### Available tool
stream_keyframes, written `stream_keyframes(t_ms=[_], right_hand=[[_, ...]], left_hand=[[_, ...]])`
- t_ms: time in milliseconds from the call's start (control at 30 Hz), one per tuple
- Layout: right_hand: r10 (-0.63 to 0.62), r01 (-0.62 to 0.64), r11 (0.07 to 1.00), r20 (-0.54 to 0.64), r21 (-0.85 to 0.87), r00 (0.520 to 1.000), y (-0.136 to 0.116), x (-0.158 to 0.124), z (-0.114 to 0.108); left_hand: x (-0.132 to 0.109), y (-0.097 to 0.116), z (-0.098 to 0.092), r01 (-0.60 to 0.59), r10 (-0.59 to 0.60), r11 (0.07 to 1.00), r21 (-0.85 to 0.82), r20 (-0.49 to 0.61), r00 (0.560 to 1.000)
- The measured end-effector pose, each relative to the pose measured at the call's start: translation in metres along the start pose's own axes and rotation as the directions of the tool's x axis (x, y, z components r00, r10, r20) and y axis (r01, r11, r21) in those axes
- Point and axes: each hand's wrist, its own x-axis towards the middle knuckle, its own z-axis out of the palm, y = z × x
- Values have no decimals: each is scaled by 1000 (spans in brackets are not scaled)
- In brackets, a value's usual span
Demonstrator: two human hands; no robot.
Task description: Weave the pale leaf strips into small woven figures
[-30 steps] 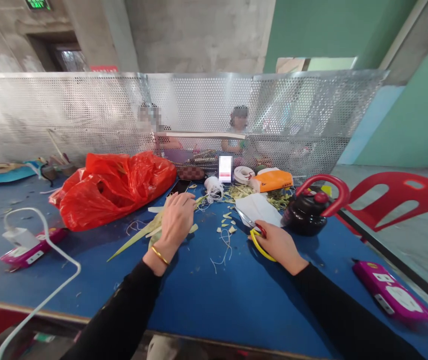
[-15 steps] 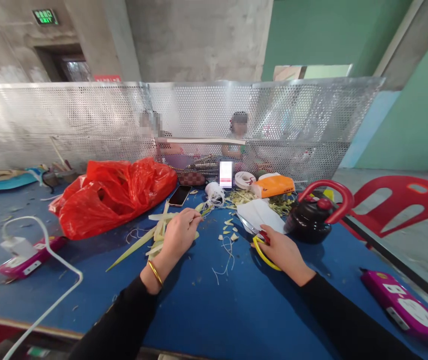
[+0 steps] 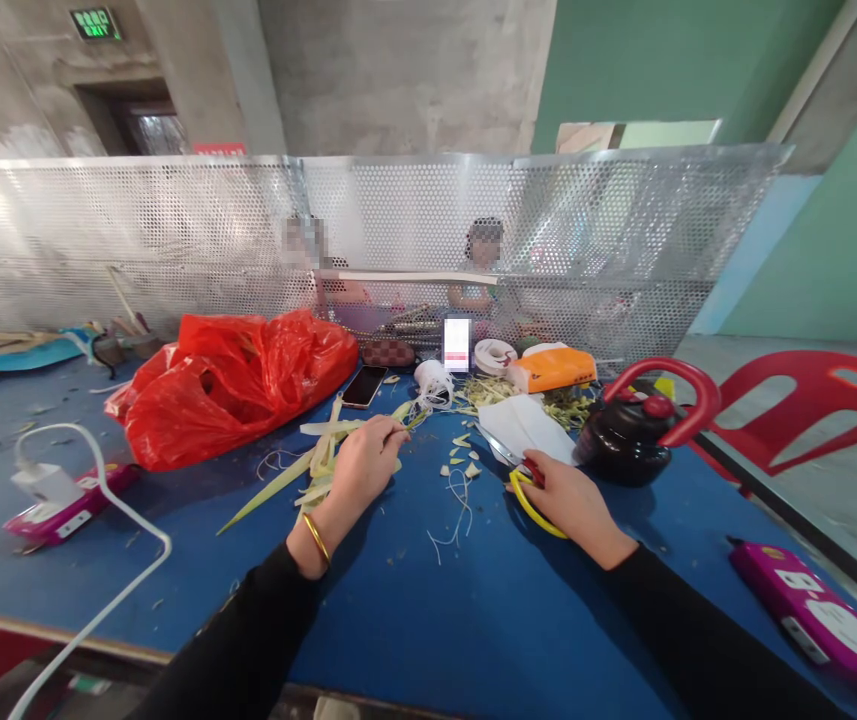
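Note:
My left hand (image 3: 360, 465) rests on the blue table (image 3: 435, 590) with its fingers pinched on a pale green leaf strip (image 3: 323, 460); more strips lie under and beside it. A gold bangle sits on that wrist. My right hand (image 3: 574, 505) is closed round the yellow handles of scissors (image 3: 522, 480), whose blades lie flat pointing toward a white paper (image 3: 525, 425). Small leaf cuttings and white threads (image 3: 458, 490) lie between the two hands.
A red plastic bag (image 3: 233, 385) lies at left, a phone (image 3: 364, 385) and white spool (image 3: 432, 380) behind the strips. A dark kettle with red handle (image 3: 634, 430) stands right of the paper. Magenta power strips (image 3: 818, 615) (image 3: 60, 500) sit at both sides. Two people sit behind the perforated screen.
My left hand drew back from the phone toward me, pinching a leaf strip. The right hand stayed on the scissors. The camera view shifted slightly.

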Motion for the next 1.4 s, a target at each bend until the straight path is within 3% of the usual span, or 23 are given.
stream_keyframes(t_ms=[700, 1133, 1400], right_hand=[[14, -14, 1000, -36, 5, 999, 4, -2, -6], [115, -132, 984, -142, -118, 983, 26, 2, -17], [61, -83, 975, -111, -207, 992, 24, 0, -9]], left_hand=[[-1, 9, 2, 57, -49, 995, -88, 88, 995], [-7, 17, 6, 217, -172, 953, -213, 212, 962], [-12, 18, 14, 201, -133, 948, -248, 265, 955]])
